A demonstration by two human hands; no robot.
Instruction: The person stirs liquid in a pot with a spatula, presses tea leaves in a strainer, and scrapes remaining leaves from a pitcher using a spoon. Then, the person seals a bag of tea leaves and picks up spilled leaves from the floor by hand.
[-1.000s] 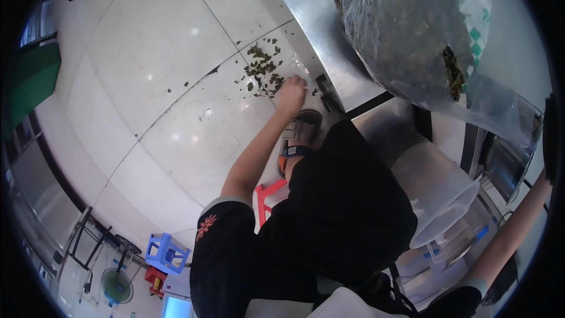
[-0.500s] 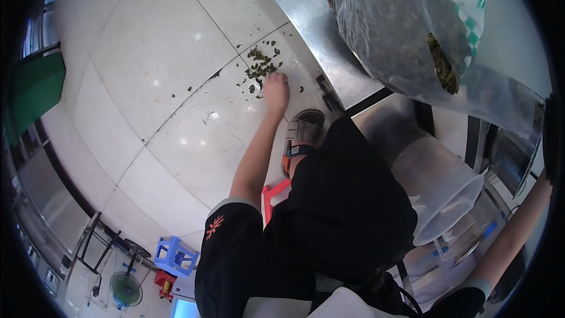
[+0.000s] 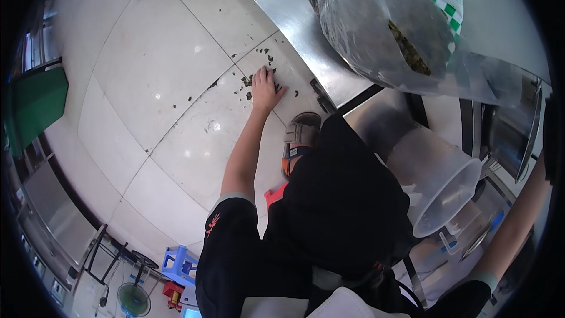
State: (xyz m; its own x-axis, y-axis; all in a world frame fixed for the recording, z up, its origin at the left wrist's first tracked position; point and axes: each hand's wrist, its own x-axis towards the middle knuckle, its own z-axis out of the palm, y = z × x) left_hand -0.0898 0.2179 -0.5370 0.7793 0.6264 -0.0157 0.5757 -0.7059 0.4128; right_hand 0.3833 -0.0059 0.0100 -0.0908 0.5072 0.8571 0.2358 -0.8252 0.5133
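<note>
My left hand (image 3: 266, 90) reaches down to the tiled floor, palm down, with its fingers and thumb spread. It rests on a scatter of dark green leaf bits (image 3: 247, 82), hiding part of them. More crumbs lie above the fingertips and to the left. My right forearm (image 3: 513, 224) runs up along the right edge, and the hand at its end falls outside the visible picture. Beside my left hand's side of the work, a large clear plastic bag (image 3: 365, 29) full of dark leafy matter sits on a steel surface (image 3: 294, 9).
Close to my sandalled foot (image 3: 303, 129) is a red plastic stool (image 3: 275, 194). A translucent bucket (image 3: 438, 182) leans open on the right. At left are a green bin (image 3: 38, 106), a blue stool (image 3: 178, 265) and a fan (image 3: 133, 299).
My left hand has gone from curled fingers to spread ones and shifted slightly left. Fewer leaf bits show around it. The view has shifted a little.
</note>
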